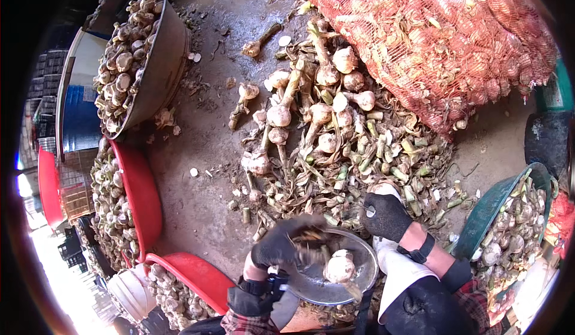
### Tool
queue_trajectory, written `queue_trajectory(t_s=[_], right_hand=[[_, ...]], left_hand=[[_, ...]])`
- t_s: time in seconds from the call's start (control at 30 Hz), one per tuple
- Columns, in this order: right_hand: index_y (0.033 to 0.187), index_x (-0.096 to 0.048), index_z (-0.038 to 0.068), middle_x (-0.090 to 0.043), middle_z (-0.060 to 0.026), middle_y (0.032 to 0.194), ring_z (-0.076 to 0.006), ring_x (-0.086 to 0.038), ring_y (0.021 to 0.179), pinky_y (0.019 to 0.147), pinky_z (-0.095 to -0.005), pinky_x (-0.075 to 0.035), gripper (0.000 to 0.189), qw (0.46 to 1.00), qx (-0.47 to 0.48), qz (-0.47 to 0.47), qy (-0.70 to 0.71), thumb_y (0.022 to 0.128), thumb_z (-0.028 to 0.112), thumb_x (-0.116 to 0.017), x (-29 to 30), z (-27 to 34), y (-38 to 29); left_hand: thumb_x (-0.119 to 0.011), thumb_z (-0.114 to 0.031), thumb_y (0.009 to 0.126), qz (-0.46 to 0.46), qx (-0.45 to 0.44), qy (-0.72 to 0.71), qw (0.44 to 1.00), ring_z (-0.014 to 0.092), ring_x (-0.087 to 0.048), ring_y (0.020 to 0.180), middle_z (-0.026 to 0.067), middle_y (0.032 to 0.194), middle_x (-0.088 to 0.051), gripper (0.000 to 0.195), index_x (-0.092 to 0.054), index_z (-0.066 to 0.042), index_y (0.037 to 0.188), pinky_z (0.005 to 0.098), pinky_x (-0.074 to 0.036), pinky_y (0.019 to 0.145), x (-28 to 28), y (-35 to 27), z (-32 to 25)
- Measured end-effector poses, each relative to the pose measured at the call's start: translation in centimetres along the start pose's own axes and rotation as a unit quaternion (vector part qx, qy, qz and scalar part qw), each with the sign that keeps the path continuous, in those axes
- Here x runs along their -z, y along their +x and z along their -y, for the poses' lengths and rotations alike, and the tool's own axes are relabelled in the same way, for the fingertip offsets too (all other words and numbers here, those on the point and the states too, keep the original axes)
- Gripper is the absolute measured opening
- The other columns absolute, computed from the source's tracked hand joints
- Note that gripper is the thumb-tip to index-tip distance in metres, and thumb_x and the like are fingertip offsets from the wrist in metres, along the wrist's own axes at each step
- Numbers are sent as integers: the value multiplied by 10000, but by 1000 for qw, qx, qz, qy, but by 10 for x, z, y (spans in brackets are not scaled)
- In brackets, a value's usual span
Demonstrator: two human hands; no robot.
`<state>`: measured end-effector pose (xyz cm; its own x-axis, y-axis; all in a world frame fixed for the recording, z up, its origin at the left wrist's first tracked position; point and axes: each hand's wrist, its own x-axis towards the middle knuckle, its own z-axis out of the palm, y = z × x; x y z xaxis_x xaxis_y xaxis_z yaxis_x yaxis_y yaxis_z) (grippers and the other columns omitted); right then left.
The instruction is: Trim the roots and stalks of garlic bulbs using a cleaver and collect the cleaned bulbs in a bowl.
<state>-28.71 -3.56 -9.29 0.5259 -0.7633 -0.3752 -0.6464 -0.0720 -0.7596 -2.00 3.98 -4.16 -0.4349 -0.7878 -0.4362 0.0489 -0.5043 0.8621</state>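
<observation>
My left hand (280, 245), in a dark glove, is over a shallow metal bowl (372, 263). Its fingers are blurred with brownish matter beside them, so its hold is unclear. Inside the bowl is a garlic bulb (340, 266) with its stem toward me. My right hand (386, 216), also gloved, is curled just beyond the bowl's right rim. A small shiny spot shows at its fingers; whether it grips a tool is hidden. A pale rounded thing lies just past its knuckles. Ahead lies a heap of garlic bulbs with stems (279, 115) and cut stem pieces (368, 155).
A red mesh sack (431, 43) of garlic lies at the far right. Along the left stand a metal tub (157, 74), a red basin (141, 195) and another red basin (197, 274), each full of trimmed bulbs. A green basket (485, 218) of bulbs stands right.
</observation>
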Motion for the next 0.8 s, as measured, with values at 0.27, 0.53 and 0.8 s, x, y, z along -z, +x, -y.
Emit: queue_trajectory(t_s=[0.27,0.53,0.8], right_hand=[[812,-636,41,-636,-207,685,-378,-644,660,601,-448,-528,169,1000,-15,-14,0,762,203,-647,-3,9,7],[773,-620,28,-608,-198,648,-375,-624,617,547,-437,-496,183,993,19,-113,21,755,200,-680,13,15,12],[905,-555,49,-569,-116,781,-318,-619,695,568,-398,-498,340,971,227,-72,0,678,214,-747,44,63,10]], left_hand=[[-657,-146,706,-172,-13,794,583,305,-503,1044,98,1067,-532,465,-578,-227,1157,481,-396,862,159,38,30],[-725,-159,562,-205,-204,655,698,334,-543,1017,137,1107,-534,532,-572,-92,1067,384,-452,895,97,58,-23],[-867,-295,582,-237,-140,263,925,255,-545,1073,141,1145,-545,820,-465,-10,1238,353,-431,949,8,51,-50]])
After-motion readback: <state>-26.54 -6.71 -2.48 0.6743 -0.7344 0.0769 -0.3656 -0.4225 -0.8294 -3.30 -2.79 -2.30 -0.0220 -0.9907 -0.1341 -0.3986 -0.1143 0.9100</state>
